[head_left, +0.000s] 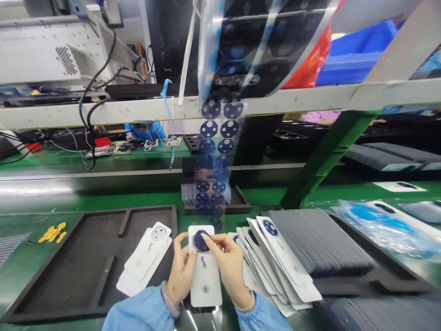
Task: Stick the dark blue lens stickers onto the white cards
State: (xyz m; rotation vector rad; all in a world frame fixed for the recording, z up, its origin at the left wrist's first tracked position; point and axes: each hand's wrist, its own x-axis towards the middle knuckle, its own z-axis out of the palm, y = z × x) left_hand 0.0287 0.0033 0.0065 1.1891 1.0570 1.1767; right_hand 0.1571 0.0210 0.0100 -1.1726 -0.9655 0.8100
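A white phone back cover (206, 288) with dark printed characters lies upright in front of me. A dark camera-area sticker (200, 241) sits at its upper end. My left hand (181, 269) grips the cover's left edge, with the thumb on its face just below the sticker. From the right, my right hand (230, 259) holds the cover too, its fingertips pressing on the sticker's right side. To the left, two white covers (146, 257) overlap at a tray's edge; the top one has a pale round camera area. At right, several covers with dark stickers (270, 227) lean in a fanned stack.
A clear strip of dark stickers (209, 129) hangs from a roll (265, 46) above. A black tray (76, 257) lies at left, near yellow pieces (53, 232). Grey sheets (320, 239) stand packed at right. A green post (327, 161) rises behind. Another person (146, 131) sits opposite.
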